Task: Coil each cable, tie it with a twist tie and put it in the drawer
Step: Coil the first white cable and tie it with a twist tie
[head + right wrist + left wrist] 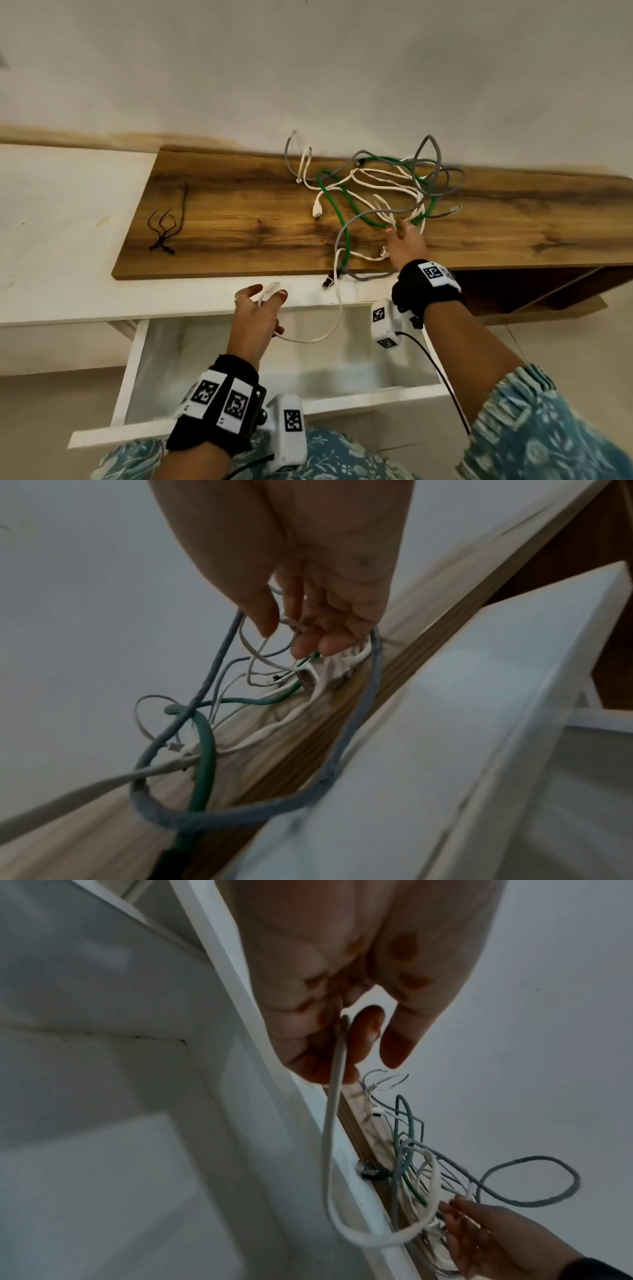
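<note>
Now, left hand point(255, 317) out over the open drawer point(135, 370), fingers curled round one end of the white cable point(337, 317) to start a coil; right hand point(406, 245) reaching, fingers loosely spread, into the tangle point(387, 186) on the wooden top point(239, 212), probably to free slack; twist ties point(164, 228) well apart, left.

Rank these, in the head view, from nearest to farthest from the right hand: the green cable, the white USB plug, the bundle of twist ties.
1. Green cable: just left of the right hand.
2. White USB plug: further left, mid-board.
3. Twist ties: far left end.
</note>
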Available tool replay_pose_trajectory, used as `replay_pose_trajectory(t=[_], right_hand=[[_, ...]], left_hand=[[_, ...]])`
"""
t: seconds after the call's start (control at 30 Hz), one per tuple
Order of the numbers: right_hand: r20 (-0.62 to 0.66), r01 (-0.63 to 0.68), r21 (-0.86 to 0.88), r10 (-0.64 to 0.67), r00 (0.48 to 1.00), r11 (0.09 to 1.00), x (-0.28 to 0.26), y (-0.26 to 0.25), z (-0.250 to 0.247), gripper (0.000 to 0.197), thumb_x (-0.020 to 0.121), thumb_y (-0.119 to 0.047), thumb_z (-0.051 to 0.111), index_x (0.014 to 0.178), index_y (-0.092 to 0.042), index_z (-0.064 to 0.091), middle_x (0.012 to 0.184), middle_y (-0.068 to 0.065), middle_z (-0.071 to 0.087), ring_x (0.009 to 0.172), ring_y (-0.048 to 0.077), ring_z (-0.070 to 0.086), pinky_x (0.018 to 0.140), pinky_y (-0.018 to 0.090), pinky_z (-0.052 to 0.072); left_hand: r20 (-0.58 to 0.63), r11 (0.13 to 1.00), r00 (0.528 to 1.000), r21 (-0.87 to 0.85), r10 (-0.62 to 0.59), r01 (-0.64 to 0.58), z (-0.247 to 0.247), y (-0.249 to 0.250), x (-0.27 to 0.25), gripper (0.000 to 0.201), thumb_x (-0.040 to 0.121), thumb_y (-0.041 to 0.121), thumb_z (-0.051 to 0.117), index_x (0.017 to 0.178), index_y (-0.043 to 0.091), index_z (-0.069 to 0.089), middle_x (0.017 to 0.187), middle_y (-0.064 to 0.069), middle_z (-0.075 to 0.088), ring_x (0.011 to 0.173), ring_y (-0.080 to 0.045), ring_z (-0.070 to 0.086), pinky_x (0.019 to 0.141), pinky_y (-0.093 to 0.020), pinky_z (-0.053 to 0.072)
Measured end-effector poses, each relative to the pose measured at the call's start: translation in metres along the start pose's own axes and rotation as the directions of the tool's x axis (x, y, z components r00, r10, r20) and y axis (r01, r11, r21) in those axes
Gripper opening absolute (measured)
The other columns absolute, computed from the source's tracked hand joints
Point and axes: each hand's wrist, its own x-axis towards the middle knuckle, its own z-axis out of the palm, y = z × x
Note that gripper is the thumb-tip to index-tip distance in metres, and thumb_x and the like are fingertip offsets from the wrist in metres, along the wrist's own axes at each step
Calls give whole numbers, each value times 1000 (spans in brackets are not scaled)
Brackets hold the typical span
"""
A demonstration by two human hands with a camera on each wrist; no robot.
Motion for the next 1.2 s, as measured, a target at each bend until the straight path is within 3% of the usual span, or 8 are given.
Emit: replay_pose_trajectory(t=[0.13, 0.3, 0.43, 0.6, 0.73, 0.87, 1.03, 1.2], right_hand=[[-29, 56, 138, -52, 998, 989, 2, 0, 4, 30, 97, -19, 49, 122, -9, 61, 105, 3, 65, 91, 21, 59, 88, 37, 48], [-65, 91, 413, -71, 995, 906, -22, 3, 10, 16, 97, -12, 46, 111, -18, 53, 82, -5, 65, 61, 8, 49, 59, 24, 40], [-40, 121, 439, -115, 993, 890, -50, 9, 23, 17, 98, -7, 43, 101, -21, 52, 81, -3, 64, 72, 10, 53, 72, 32, 42], [18, 167, 383, -188, 982, 908, -96, 16, 34, 24, 98, -9, 44, 90, -29, 53, 83, -8, 59, 71, 4, 49, 75, 25, 41], [126, 239, 325, -292, 948, 915, -106, 12, 31, 17, 96, -9, 50, 97, -25, 57, 89, -10, 62, 83, 4, 56, 79, 20, 44], [368, 312, 305, -414, 833, 900, -109, 11, 21, 20, 93, -4, 53, 99, -21, 61, 92, -6, 66, 85, -1, 63, 79, 16, 47], [573, 465, 195, -485, 660, 864, -112, 16, 24, 21, 92, -4, 56, 103, -21, 62, 98, -6, 64, 94, 8, 63, 84, 21, 49], [567, 263, 277, -378, 732, 924, -108, 12, 21, 16, 92, -9, 57, 102, -20, 64, 94, 0, 66, 72, 6, 61, 73, 20, 50]], left_hand=[[65, 998, 996, 20, 61, -63, 6, 0, -4, 59, 88, 22, 65, 136, 33, 32, 104, -5, 56, 87, -19, 57, 81, -35, 51], [131, 922, 987, 363, 95, -137, 20, -8, -10, 53, 83, 45, 66, 128, 25, 47, 136, -3, 22, 108, -16, 48, 97, -29, 42], [157, 821, 975, 527, 159, -219, 31, -12, -15, 55, 82, 56, 60, 126, 24, 52, 145, -3, 18, 137, -27, 21, 112, -38, 25], [114, 733, 977, 647, 178, -209, 38, -11, -16, 52, 86, 56, 54, 127, 25, 52, 148, 0, 30, 140, -23, 15, 115, -46, 14], [29, 824, 954, 496, 299, -274, 40, -10, -11, 50, 86, 41, 63, 128, 16, 52, 137, -4, 44, 132, -23, 30, 110, -35, 27], [89, 957, 959, 88, 270, -278, 45, 4, -15, 27, 90, 28, 62, 116, 20, 60, 110, 6, 65, 103, -3, 59, 76, -2, 41], [113, 957, 974, -236, 197, -166, 46, 16, -13, 25, 95, 20, 54, 117, 13, 61, 106, 1, 71, 97, -8, 65, 86, -20, 48], [173, 912, 971, -400, 167, -86, 43, 20, -11, 20, 96, 5, 46, 104, 15, 62, 84, 1, 71, 76, -10, 67, 73, -23, 55]])
